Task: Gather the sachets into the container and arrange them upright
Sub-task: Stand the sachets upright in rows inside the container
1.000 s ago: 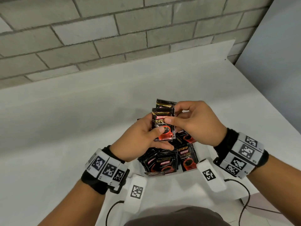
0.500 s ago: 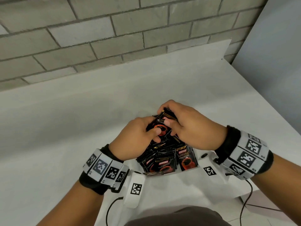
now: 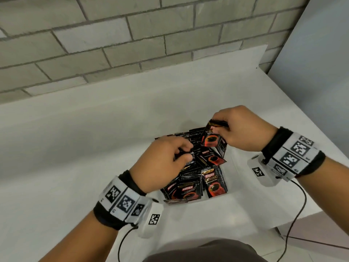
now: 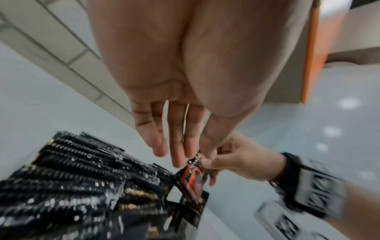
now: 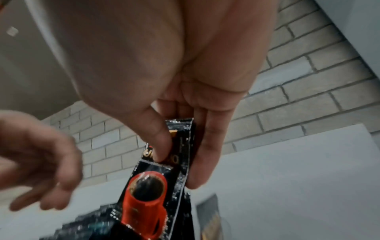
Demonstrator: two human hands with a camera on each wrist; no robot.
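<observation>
Several black and red coffee sachets (image 3: 191,187) fill a white container (image 3: 235,178) at the table's near edge; some stand, others lean or lie crossed. My right hand (image 3: 217,129) pinches the top of one sachet (image 3: 212,140) between thumb and fingers, holding it just over the far right of the pile. The right wrist view shows that sachet (image 5: 148,191) hanging from the pinch of my right hand (image 5: 176,162). My left hand (image 3: 181,152) hovers over the pile's left part. Its fingers (image 4: 176,146) are nearly straight and hold nothing above the sachet tops (image 4: 72,170).
The white table (image 3: 94,148) runs back to a grey brick wall (image 3: 132,44). A grey panel (image 3: 321,72) stands at the right. The table's front edge and the floor (image 3: 321,233) lie close on the right. Cables hang from both wrist units.
Both hands held a raised sachet together, then brought it down to the pile. The left hand has let go and shifted left; the right hand keeps a sachet pinched.
</observation>
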